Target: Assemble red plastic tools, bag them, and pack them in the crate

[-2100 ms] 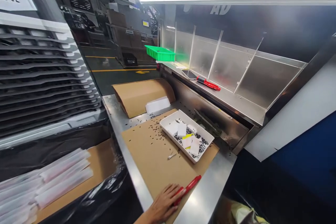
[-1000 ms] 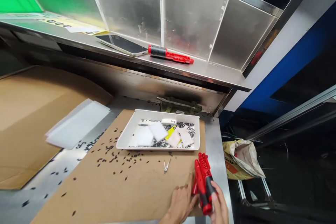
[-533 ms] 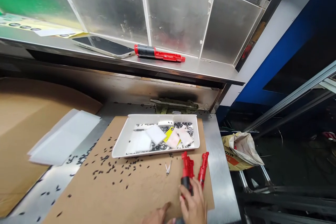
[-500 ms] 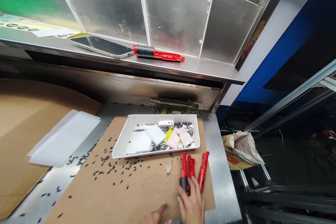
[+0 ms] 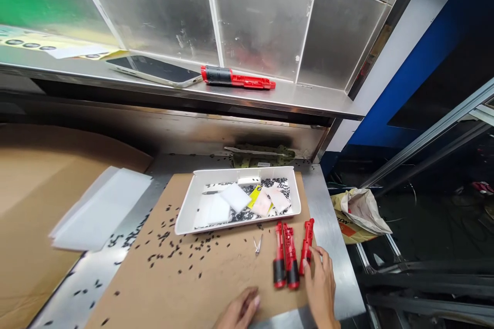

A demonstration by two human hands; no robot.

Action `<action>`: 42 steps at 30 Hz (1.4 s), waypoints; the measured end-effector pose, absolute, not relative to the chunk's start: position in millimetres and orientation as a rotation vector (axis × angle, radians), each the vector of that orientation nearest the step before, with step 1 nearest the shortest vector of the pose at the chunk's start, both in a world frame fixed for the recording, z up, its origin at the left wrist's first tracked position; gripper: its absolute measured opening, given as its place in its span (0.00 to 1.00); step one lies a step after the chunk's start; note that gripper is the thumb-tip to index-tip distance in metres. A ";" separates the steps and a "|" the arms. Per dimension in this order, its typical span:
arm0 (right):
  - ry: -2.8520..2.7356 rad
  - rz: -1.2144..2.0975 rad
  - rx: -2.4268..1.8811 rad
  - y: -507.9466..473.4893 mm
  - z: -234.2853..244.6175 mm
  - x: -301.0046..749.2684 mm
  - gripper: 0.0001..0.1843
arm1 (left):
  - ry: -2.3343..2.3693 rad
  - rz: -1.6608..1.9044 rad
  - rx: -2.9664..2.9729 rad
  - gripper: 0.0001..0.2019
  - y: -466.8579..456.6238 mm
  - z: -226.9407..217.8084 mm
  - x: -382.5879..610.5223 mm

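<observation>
My right hand (image 5: 321, 285) is closed around the lower end of a slim red plastic tool-shaped part (image 5: 307, 241), thumb on its left and fingers on its right. Just left of it, a red part with a black sleeve (image 5: 290, 254) lies lengthwise beside a similar red-and-black part (image 5: 279, 257). My left hand (image 5: 238, 311) rests low on the cardboard sheet (image 5: 216, 277), fingers curled, nothing visible in them. Small metal nippers or tweezers (image 5: 258, 244) lie between the left hand and the tray.
A white tray (image 5: 185, 213) holds small black pieces, white pads and a yellow card. Black bits (image 5: 170, 247) are scattered over the cardboard. White foam sheets (image 5: 102, 208) lie left. A phone (image 5: 154, 69) and another red-and-black part (image 5: 237, 78) sit on the shelf. An open bag (image 5: 360, 216) stands right.
My right hand has left the middle red-and-black parts and moved right to the slim red part. The middle part now lies lower, its black sleeve showing. My left hand's fingers have curled in.
</observation>
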State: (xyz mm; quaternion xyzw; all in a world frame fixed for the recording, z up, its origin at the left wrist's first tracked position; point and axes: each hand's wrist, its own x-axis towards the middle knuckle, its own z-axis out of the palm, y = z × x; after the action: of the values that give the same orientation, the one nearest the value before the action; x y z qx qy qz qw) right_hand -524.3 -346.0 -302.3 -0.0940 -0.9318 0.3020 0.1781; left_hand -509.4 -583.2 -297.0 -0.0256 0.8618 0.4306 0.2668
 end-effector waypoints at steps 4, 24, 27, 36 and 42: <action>-2.586 0.897 -0.253 -359.1 -305.4 -527.1 0.19 | 2.533 1.122 -0.081 0.24 -539.5 -291.9 -564.3; -2.207 1.933 -0.090 -438.5 -233.9 -500.5 0.33 | 1.720 2.508 -0.707 0.38 -556.8 -191.3 -527.8; -2.276 1.846 0.006 -434.7 -198.9 -509.3 0.28 | 1.397 2.729 -0.745 0.49 -554.2 -165.9 -518.8; -2.316 1.621 0.062 -410.6 -135.0 -515.5 0.12 | 1.397 2.764 -0.706 0.31 -550.6 -136.1 -505.1; -2.410 1.756 0.040 -413.0 -140.1 -513.9 0.12 | 1.616 2.640 -0.496 0.31 -551.7 -154.1 -503.5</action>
State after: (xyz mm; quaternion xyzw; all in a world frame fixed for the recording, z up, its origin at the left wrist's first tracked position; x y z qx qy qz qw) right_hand -513.9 -413.0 -140.1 0.0135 -0.8056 0.5870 0.0794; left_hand -503.5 -551.7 -154.1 -0.1583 0.5155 0.8421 0.0036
